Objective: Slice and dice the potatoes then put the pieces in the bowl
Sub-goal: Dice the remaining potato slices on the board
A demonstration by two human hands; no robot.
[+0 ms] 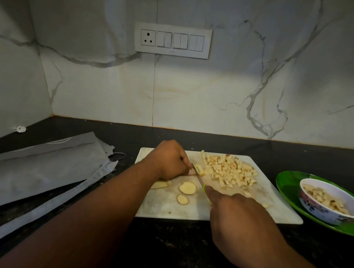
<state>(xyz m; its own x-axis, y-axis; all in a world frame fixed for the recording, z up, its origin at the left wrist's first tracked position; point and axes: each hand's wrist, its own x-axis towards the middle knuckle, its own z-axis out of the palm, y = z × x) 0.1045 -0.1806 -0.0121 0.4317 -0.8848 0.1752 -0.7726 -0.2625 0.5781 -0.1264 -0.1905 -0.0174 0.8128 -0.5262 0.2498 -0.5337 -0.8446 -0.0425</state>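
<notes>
On the white cutting board [166,206], my left hand [170,160] curls over a stack of potato slices, mostly hidden under its fingers. My right hand [235,213] grips the green-handled knife [198,178], whose blade lies right against the left fingertips. A heap of diced potato [230,169] covers the board's far right part. Three round potato slices [187,188] lie flat near the left hand. To the right, the patterned bowl [331,215] holds diced pieces and stands on a green plate [288,181].
Grey plastic bags [39,166] lie spread over the dark counter [174,248] at the left. A marble wall with a switch panel [172,40] rises behind the counter. A small white object [21,129] sits at the far left corner.
</notes>
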